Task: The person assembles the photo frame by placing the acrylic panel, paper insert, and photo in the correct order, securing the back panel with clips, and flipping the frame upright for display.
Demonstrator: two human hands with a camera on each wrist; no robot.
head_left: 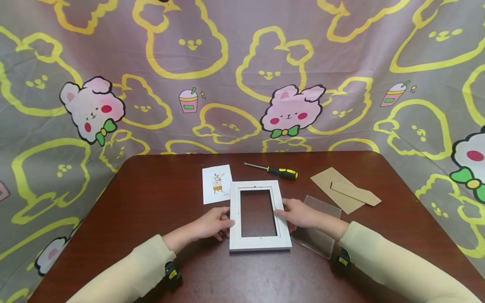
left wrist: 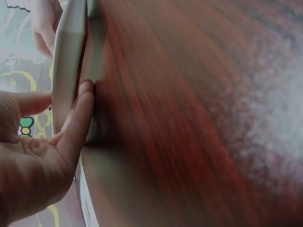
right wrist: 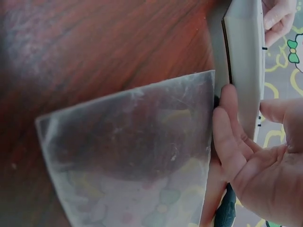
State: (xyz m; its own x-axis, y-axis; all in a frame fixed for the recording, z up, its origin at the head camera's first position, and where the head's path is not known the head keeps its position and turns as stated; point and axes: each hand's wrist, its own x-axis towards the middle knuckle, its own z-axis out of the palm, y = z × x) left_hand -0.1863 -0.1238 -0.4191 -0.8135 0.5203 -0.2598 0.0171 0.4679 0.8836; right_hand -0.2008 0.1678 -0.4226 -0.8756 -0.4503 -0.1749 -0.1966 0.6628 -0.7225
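At the brown table (head_left: pixel 159 181), your left hand (head_left: pixel 212 224) pinches one long side of the white frame (head_left: pixel 259 243), thumb and fingers parted only by its edge, its length running away from you between your hands, and your equally near right hand (head_left: pixel 301 212) pinches the opposite side likewise.

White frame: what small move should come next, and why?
Probably settle the white frame flat on the table: the left hand and right hand grip its sides, the table shows through its opening, and the clear sheet lies beside it.
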